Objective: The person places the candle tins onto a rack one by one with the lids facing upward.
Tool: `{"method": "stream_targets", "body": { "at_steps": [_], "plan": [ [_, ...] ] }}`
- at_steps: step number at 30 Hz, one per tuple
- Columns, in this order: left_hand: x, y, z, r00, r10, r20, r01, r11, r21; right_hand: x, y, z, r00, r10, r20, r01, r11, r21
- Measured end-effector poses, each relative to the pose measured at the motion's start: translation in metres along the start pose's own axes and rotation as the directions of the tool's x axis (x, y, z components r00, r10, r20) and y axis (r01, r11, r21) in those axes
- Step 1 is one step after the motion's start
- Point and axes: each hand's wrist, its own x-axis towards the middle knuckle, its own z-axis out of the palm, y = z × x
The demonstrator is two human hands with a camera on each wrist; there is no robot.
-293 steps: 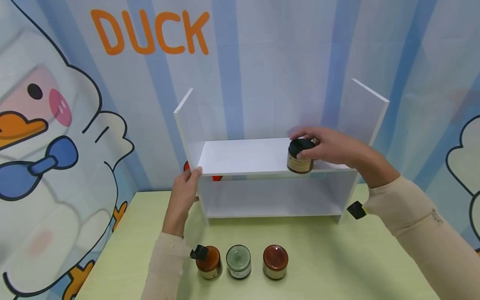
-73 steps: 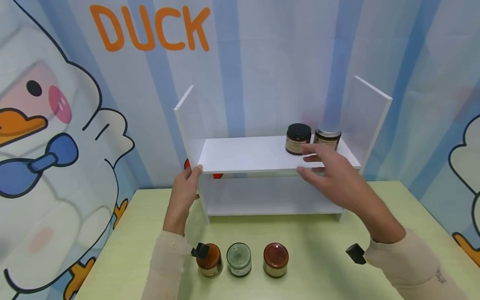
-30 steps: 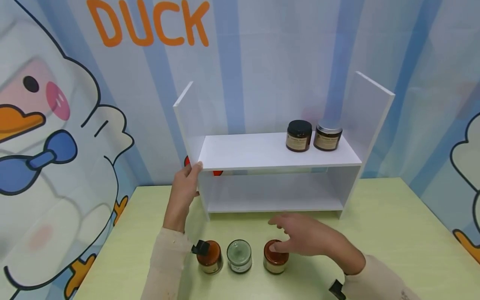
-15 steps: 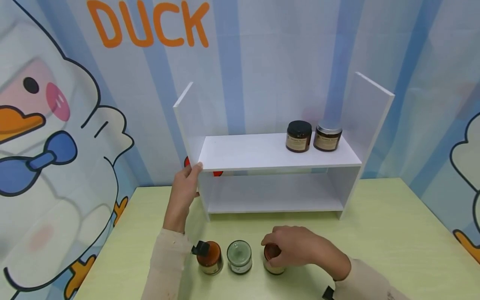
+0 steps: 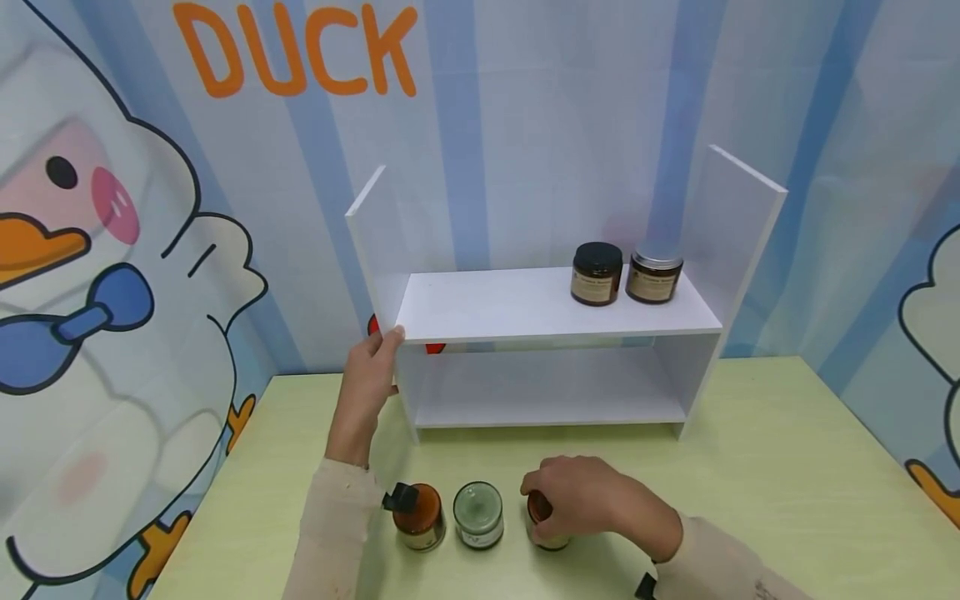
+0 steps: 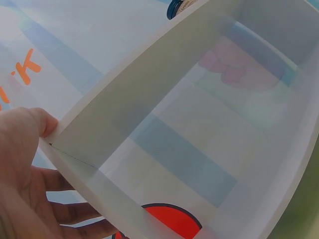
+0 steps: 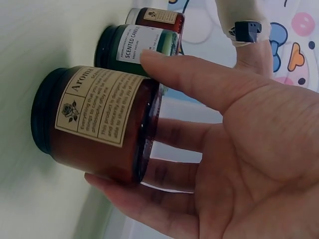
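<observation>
My left hand (image 5: 363,392) grips the left side panel of a white two-tier shelf (image 5: 487,304), thumb on the front edge; the left wrist view shows its fingers behind the panel. My right hand (image 5: 581,496) holds the rightmost amber scented candle (image 7: 99,124) on the table, thumb and fingers around its glass. This candle stands upside down, lid against the table, and the hand covers much of it in the head view. To its left are a green scented candle (image 5: 478,512) and an orange-brown one (image 5: 423,521), also bottom up.
Two dark jars stand at the right of the upper tier: a black-lidded jar (image 5: 597,275) and a silver-lidded jar (image 5: 654,277). The shelf's tall right side panel (image 5: 738,217) rises beside them. Behind the pale green table (image 5: 780,467) hangs a duck-print backdrop (image 5: 555,125).
The black-lidded jar, earlier in my right hand, now stands on the upper tier. My right hand has come down to the rightmost candle and closed around it. My left hand keeps its place.
</observation>
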Motion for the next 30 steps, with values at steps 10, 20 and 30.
{"method": "stream_targets", "body": {
  "at_steps": [10, 20, 30],
  "plan": [
    [0.000, -0.001, 0.001, 1.000, 0.009, 0.003, -0.009, 1.000, 0.015, 0.007, -0.010, -0.003, 0.996, 0.063, 0.066, -0.061, 0.998, -0.035],
    [0.001, -0.003, 0.000, 1.000, -0.002, 0.005, 0.002, 1.000, -0.003, 0.014, -0.021, 0.001, 0.989, 0.109, 0.102, -0.086, 0.976, -0.201],
    [0.001, -0.001, 0.001, 1.000, 0.000, 0.000, 0.000, 1.000, 0.006, 0.026, -0.025, 0.009, 0.976, 0.178, 0.127, -0.122, 0.926, -0.357]
  ]
}}
